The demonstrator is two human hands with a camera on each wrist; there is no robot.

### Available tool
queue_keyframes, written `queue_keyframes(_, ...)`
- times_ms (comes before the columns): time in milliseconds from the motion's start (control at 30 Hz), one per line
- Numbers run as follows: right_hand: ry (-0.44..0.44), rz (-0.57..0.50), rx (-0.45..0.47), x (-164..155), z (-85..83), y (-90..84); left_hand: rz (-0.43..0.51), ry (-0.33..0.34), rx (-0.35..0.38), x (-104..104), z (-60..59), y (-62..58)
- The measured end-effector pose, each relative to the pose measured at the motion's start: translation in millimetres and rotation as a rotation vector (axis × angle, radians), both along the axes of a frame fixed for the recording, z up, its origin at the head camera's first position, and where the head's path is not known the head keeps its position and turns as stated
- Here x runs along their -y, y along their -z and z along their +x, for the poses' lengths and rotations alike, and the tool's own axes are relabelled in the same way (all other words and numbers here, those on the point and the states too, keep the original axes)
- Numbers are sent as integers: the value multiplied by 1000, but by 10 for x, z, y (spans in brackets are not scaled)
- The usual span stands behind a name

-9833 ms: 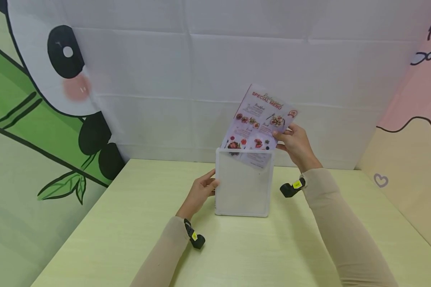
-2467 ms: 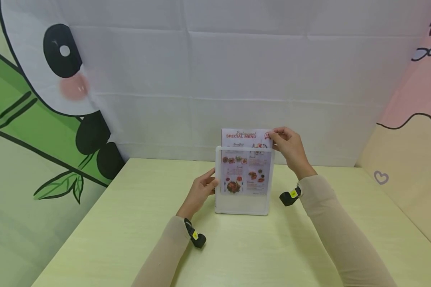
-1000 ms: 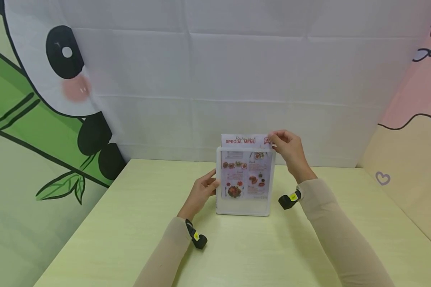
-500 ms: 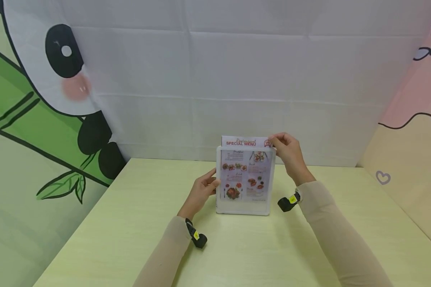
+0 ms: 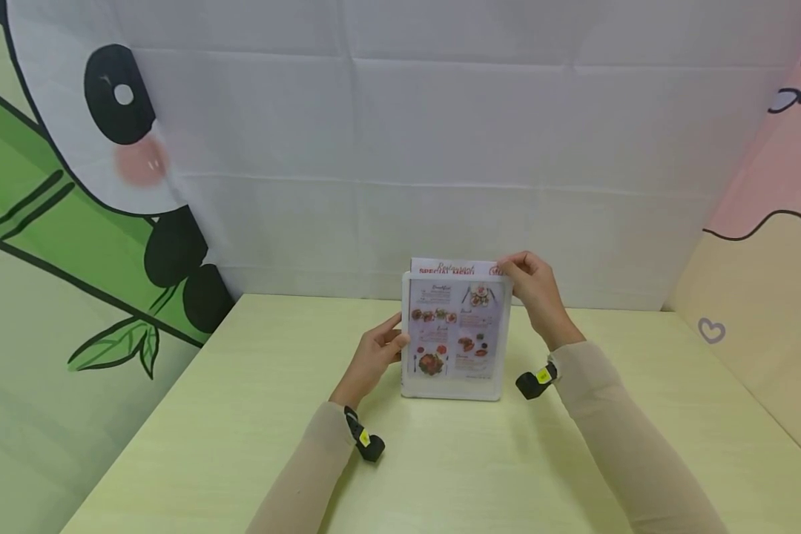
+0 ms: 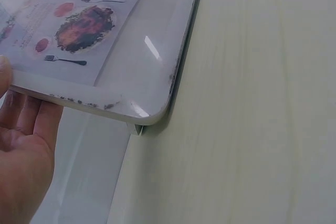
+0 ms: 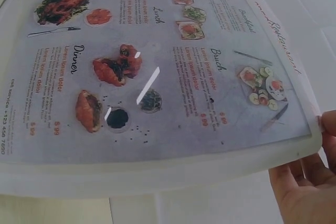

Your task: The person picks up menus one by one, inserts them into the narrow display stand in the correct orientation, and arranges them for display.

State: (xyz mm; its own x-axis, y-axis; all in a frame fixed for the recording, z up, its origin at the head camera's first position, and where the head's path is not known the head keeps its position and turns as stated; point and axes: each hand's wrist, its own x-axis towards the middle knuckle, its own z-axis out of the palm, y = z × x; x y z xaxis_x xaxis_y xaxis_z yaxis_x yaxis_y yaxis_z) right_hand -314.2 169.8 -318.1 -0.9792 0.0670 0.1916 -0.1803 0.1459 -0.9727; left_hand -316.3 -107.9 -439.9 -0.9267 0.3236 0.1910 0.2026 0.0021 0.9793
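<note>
2 hands (image 5: 457, 326) on 1 clear stand (image 5: 455, 386), 1 menu (image 5: 455, 326) inside

Pale green table (image 5: 240, 445); white creased backdrop (image 5: 440, 133); panda mural (image 5: 73, 148) left; pink-cream wall (image 5: 774, 259) right.

Both arms wear long, close-fitting beige sleeves that reach to the wrists. Each wrist carries a small black camera unit on a strap, marked with a yellow sticker. The left hand (image 5: 374, 354) and right hand (image 5: 535, 288) are bare, without rings or gloves.
</note>
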Motion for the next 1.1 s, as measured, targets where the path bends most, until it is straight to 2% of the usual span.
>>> queue_keyframes(1100,-45,-2,-60,11,53,127,-7,-4,-18,-7,18,-9)
